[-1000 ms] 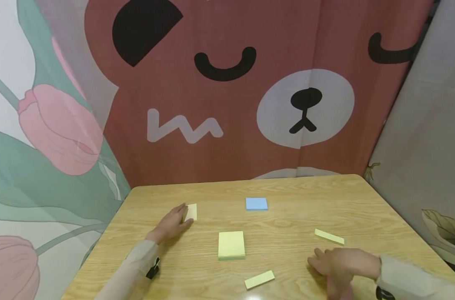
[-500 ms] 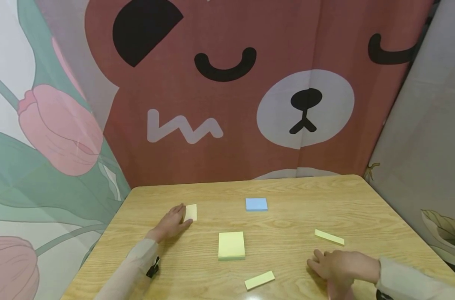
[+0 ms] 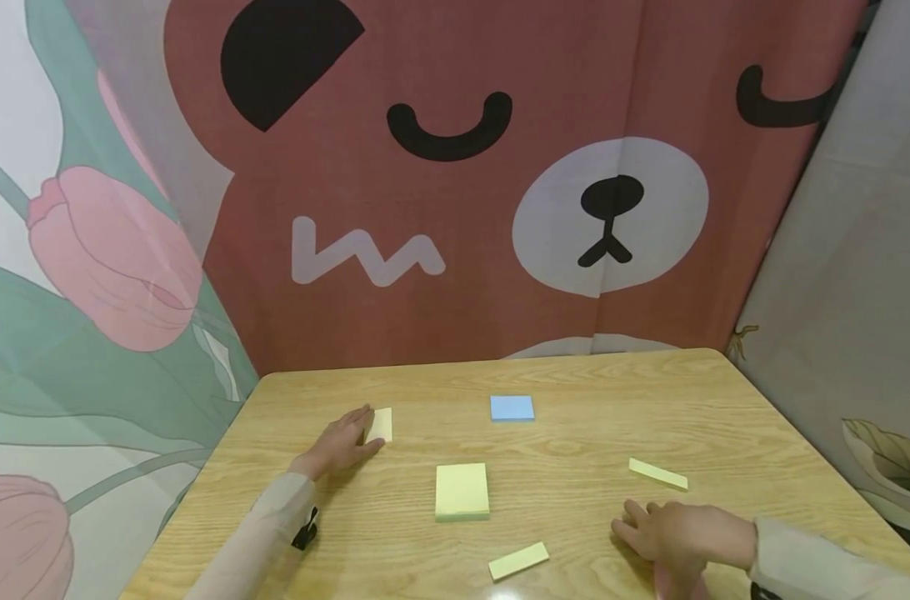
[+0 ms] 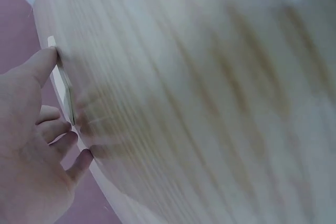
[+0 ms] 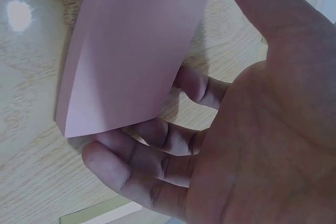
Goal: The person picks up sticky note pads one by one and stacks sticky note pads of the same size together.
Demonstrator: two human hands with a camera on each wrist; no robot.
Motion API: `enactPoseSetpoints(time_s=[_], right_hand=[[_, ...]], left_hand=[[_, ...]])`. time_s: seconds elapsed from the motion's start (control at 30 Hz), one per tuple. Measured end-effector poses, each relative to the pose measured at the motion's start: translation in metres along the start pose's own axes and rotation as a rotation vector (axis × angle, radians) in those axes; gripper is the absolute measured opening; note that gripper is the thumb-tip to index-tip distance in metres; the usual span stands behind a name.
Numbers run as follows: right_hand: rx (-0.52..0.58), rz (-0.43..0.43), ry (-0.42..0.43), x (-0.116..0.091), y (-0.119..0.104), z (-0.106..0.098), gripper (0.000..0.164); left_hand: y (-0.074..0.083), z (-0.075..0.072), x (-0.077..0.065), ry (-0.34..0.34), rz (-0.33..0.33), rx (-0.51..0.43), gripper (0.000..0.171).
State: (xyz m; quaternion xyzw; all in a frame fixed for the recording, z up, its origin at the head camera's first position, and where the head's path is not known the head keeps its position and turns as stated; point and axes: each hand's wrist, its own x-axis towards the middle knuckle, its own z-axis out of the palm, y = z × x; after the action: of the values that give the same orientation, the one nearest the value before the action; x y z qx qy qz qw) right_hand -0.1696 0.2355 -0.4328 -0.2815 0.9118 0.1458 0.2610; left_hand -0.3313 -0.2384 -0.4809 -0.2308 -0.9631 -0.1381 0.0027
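Note:
At the table's left side, my left hand (image 3: pixel 342 443) spans a pale yellow sticky note pad (image 3: pixel 380 425). In the left wrist view, the thumb sits at one end of this thin pad (image 4: pixel 63 87) and the fingertips at the other. My right hand (image 3: pixel 680 533), near the front right edge, holds a pink sticky note pad (image 5: pixel 131 56). Its fingers curl at the pad's lower edge and side, with the thumb along the upper part. Most of the pink pad is hidden below the hand in the head view.
A thick yellow sticky note pad (image 3: pixel 462 492) lies mid-table, with a blue pad (image 3: pixel 512 408) behind it. Narrow yellow note strips lie at the front (image 3: pixel 518 562) and the right (image 3: pixel 658 473). A bear-print curtain (image 3: pixel 455 208) hangs behind the wooden table (image 3: pixel 567 458).
The right hand sits slightly lower in the head view than a second ago. The left hand and the pads on the table keep their places.

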Motion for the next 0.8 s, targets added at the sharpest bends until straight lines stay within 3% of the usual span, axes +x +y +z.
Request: enactPoseSetpoints(time_s=[0.27, 0.8], right_hand=[[-0.033, -0.017, 0.009, 0.0008, -0.0005, -0.0007, 0.092], [0.019, 0.017, -0.011, 0.0, -0.0006, -0.0008, 0.1]], left_hand=[[-0.0018, -0.0001, 0.002, 0.034, 0.007, -0.035, 0.065], [-0.0009, -0.0053, 0.0101, 0.076, -0.04, -0.082, 0.072]])
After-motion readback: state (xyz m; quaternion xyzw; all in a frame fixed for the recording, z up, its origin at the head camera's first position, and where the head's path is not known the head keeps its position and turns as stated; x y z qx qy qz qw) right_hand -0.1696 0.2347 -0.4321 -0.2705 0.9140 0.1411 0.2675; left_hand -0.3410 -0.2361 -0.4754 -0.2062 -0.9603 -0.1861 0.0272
